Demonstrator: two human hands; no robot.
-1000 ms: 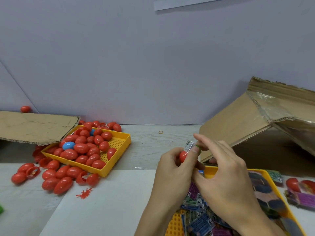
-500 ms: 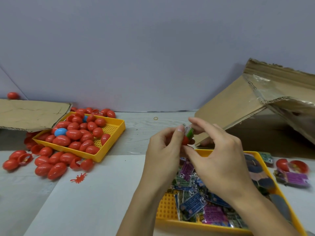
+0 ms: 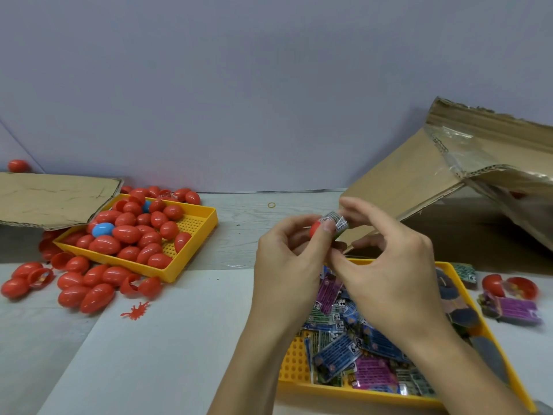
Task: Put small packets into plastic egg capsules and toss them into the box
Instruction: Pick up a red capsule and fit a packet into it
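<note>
My left hand [image 3: 287, 265] holds a red egg capsule half [image 3: 314, 228] between thumb and fingers. My right hand [image 3: 386, 265] pinches a small folded packet [image 3: 335, 222] at the capsule's mouth; how far in it sits is hidden by my fingers. Below my hands a yellow tray [image 3: 294, 357] holds several blue, purple and green packets [image 3: 356, 354]. At the left a second yellow tray [image 3: 197, 232] is heaped with red egg capsules [image 3: 128, 232] and a blue one [image 3: 102, 229]. The open cardboard box [image 3: 419, 181] lies tipped at the right.
Loose red capsules and open halves [image 3: 83, 286] lie on the table left of the egg tray, beside a red splat toy [image 3: 136, 310]. A cardboard flap [image 3: 51, 199] overhangs at far left. Right of the packet tray lie an open red capsule [image 3: 508, 286] and a purple packet [image 3: 514, 310].
The view has tilted down, so more of the packet tray shows. My hands stay together; the packet has turned and sits closer against the capsule half.
</note>
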